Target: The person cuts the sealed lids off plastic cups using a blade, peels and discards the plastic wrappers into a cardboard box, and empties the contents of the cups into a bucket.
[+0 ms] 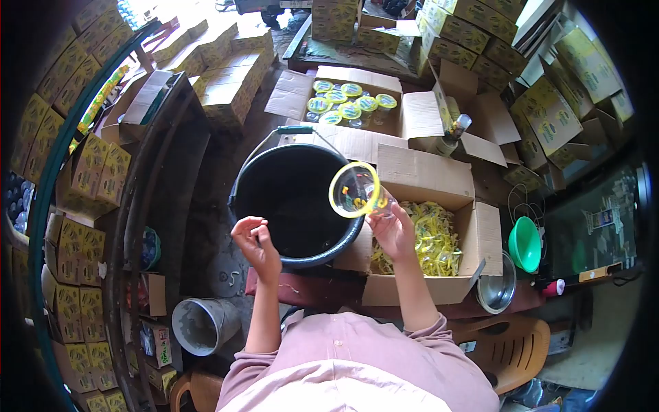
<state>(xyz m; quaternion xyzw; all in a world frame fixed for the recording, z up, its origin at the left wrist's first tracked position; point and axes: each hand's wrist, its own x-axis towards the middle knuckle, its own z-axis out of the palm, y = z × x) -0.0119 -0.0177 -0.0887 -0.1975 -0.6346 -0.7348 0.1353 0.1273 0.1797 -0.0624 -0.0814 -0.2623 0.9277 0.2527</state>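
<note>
Holding the cup (357, 192) tilted near the right rim of the bucket (319, 261), my right hand (392, 232) grips its side with curved fingers. My left hand (258, 246) shows over the near-left rim, fingers loosely curled; whether the tips touch, I cannot tell. Right of the bucket: box (412, 288), yellow strips (439, 237) inside.

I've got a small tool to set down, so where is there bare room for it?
The red bench has a mostly bare strip on the near side of the bucket. Floor also shows between the bucket and the grey pail, with a scrap on it. It is crowded at the right: carton, metal bowl and green bowl.
</note>
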